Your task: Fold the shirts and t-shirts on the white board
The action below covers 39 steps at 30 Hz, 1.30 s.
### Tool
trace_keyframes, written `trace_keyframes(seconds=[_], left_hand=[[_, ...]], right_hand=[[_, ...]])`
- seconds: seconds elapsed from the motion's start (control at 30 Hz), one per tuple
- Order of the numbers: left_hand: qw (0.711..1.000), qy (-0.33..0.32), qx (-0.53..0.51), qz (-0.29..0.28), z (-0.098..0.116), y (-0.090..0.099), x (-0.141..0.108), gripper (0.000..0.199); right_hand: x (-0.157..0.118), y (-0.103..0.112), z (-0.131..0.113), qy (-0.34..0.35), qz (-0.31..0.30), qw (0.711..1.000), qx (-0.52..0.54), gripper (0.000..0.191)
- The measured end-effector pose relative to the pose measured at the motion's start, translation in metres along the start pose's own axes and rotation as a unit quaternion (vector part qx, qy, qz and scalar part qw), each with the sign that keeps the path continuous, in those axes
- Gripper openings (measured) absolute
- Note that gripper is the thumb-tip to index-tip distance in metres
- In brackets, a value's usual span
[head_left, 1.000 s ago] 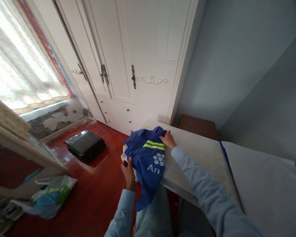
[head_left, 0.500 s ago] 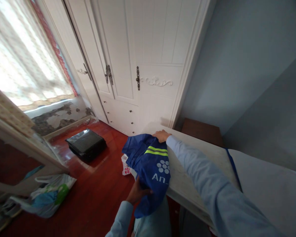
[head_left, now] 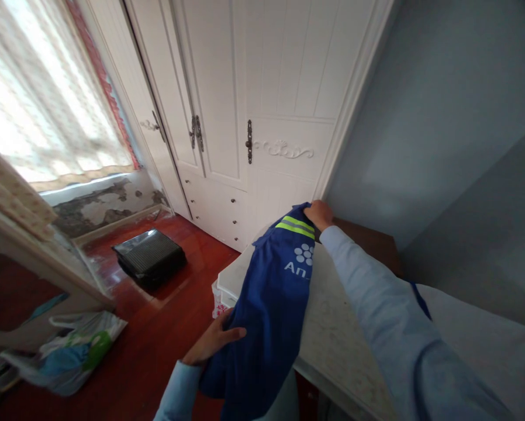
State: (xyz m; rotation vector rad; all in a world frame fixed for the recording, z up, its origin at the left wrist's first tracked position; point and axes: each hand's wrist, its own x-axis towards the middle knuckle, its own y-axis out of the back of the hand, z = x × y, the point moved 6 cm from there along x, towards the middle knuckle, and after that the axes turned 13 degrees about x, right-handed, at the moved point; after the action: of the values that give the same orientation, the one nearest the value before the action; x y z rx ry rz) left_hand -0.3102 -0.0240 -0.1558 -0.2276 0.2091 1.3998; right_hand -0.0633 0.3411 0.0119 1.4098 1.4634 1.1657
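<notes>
A dark blue work jacket (head_left: 273,298) with a yellow-and-grey reflective band, a pale cluster of dots and white letters stretches lengthwise over the marble-look tabletop (head_left: 332,310). Its lower end hangs over the near edge in front of my legs. At its far end, my right hand (head_left: 319,215) is closed on the fabric beside the band and lifts that end. My left hand (head_left: 212,340) grips the jacket's left edge lower down, thumb on top and fingers hidden under the cloth.
A white wardrobe (head_left: 218,88) stands behind the table. On the red floor (head_left: 157,333) are a black case (head_left: 151,255) and a filled plastic bag (head_left: 69,354). A brown box-like piece (head_left: 368,242) is by the wall, and a white sheet (head_left: 477,327) lies at right.
My right hand has raised the jacket's far end up and to the right. My left hand has moved left, and the bunched jacket is now drawn out long.
</notes>
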Motion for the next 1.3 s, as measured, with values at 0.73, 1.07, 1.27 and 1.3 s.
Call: trace_keyframes(seconds=[0.73, 1.07, 1.27, 1.3], left_hand=[[0.751, -0.143, 0.59, 0.259, -0.011, -0.041, 0.033, 0.119], [0.707, -0.169, 0.616, 0.304, 0.004, -0.003, 0.029, 0.043], [0.683, -0.174, 0.648, 0.29, 0.002, -0.035, 0.043, 0.093], [0.685, -0.169, 0.644, 0.296, 0.0, -0.037, 0.045, 0.093]], right_hand=[[-0.044, -0.156, -0.044, 0.369, -0.178, 0.912, 0.006, 0.063], [0.011, -0.163, -0.035, 0.269, -0.118, 0.956, -0.023, 0.055], [0.031, -0.163, -0.055, 0.263, -0.098, 0.956, -0.082, 0.054], [0.033, -0.162, -0.058, 0.26, -0.094, 0.957, -0.089, 0.054]])
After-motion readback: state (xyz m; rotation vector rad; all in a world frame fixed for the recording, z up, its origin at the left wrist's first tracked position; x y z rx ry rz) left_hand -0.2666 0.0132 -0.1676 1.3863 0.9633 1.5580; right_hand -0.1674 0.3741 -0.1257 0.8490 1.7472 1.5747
